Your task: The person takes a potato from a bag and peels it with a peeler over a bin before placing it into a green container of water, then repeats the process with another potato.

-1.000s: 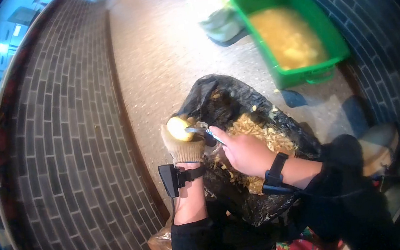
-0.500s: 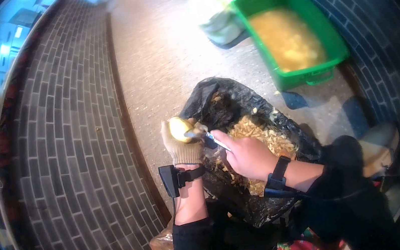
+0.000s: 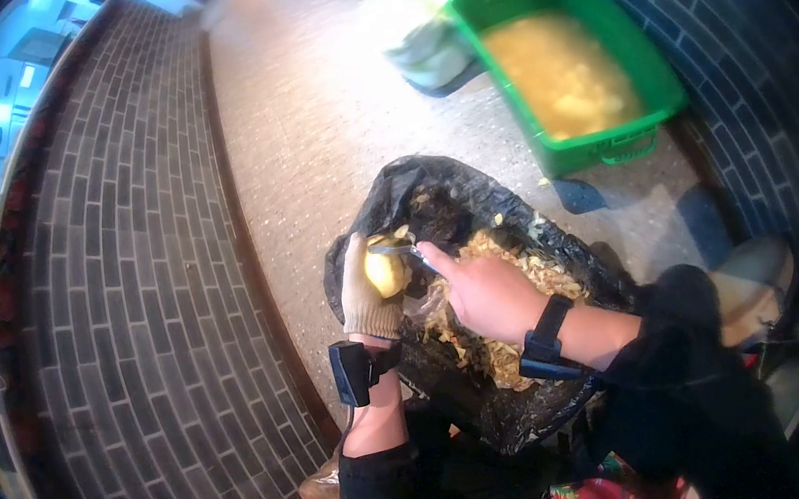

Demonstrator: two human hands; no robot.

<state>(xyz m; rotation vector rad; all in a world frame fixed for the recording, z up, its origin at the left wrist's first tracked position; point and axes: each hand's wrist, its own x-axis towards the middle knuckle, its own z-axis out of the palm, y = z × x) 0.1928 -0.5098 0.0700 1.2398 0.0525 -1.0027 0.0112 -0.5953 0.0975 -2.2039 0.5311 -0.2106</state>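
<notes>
My left hand (image 3: 365,294), in a beige knit glove, is closed around a pale yellow peeled potato (image 3: 385,270). My bare right hand (image 3: 485,289) grips a small knife (image 3: 399,248), its blade lying against the upper part of the potato. Much of the knife's handle is hidden by my fingers. Both hands are over an open black plastic bag (image 3: 491,177), which holds a heap of peelings (image 3: 523,268).
A green tub (image 3: 629,37) with potatoes in cloudy water stands on the floor at the upper right. Beside it is a pale, blurred bag (image 3: 423,44). A brick-patterned wall (image 3: 142,283) runs along the left. A shoe (image 3: 753,289) shows at the right.
The potato has turned and moved slightly right and down with my left hand. The knife blade has shifted from its lower right side to its upper part.
</notes>
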